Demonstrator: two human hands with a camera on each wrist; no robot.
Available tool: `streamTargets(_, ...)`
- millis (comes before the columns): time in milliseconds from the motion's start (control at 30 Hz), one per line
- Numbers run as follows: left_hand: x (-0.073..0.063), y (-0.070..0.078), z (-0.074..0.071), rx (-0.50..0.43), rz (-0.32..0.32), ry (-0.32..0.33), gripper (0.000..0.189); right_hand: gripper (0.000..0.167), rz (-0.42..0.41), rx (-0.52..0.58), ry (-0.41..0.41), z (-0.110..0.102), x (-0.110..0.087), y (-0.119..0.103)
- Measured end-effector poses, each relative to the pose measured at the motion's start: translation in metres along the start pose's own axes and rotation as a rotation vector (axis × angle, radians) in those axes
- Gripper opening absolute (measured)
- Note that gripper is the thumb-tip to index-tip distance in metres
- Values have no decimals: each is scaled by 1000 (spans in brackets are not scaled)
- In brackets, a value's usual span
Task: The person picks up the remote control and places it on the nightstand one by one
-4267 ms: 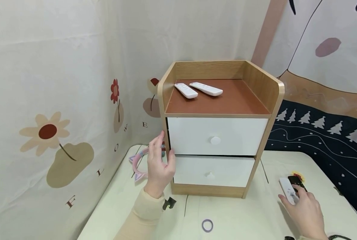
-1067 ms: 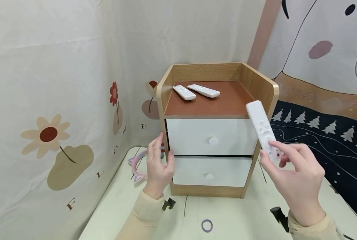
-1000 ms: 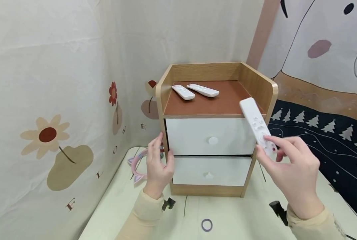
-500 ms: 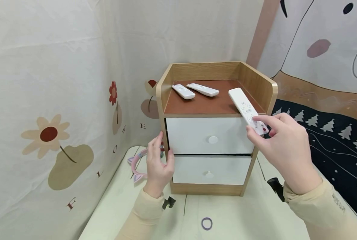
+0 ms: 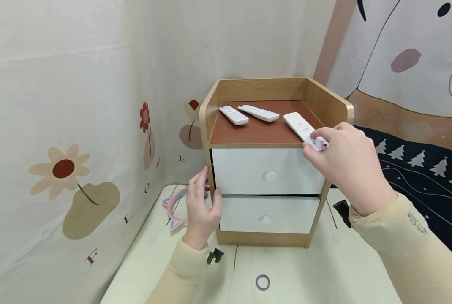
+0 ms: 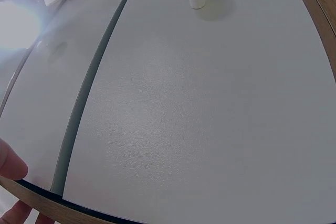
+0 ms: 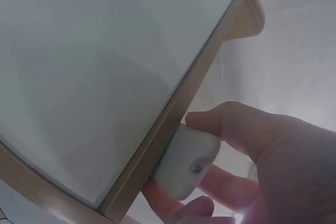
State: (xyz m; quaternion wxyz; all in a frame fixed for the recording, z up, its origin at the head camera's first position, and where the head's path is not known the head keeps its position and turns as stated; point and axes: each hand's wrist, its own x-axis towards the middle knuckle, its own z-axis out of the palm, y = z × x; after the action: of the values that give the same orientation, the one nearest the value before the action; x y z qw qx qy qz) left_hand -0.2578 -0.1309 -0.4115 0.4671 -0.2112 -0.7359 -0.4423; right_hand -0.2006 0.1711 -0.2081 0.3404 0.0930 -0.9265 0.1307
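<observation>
Right hand (image 5: 347, 166): thumb and fingers pinch the near end of a white remote (image 5: 298, 124), right of centre in the head view. The remote slants toward the upper left, its far end over the brown top shelf (image 5: 241, 136), its near end at the shelf's front edge. The right wrist view shows that end against the wooden edge; whether the far end bears on the shelf cannot be determined.

Left hand (image 5: 203, 215): at the left side of the wooden cabinet (image 5: 264, 239), centre of the frame. Fingers extended and resting on the side panel, thumb spread apart from them — the left wrist view places the thumb at the drawer front, lower left, and fingertips beyond the wooden edge.

Two further remotes, the left remote (image 5: 233, 115) and the middle remote (image 5: 259, 113), lie on the shelf, near each other and apart from the one in hand. Below are the upper drawer (image 5: 241, 169) and the lower drawer (image 5: 241, 213), white, each with a round white knob.

On the pale table (image 5: 306, 278): a purple ring (image 5: 257, 282), lower centre, and a pink cat-ear headband (image 5: 170, 207) — partly hidden behind the left hand. A patterned cloth (image 5: 96, 76) hangs at upper left.
</observation>
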Motion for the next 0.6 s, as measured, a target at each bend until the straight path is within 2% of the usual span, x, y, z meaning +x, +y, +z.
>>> streamTargets(300,0,2,0,7,11,-6,71,34,-23,-99,-135,-1,40,-5)
streamTargets(600,0,2,0,5,13,5,70,40,56,-52,-278,16,73,-6)
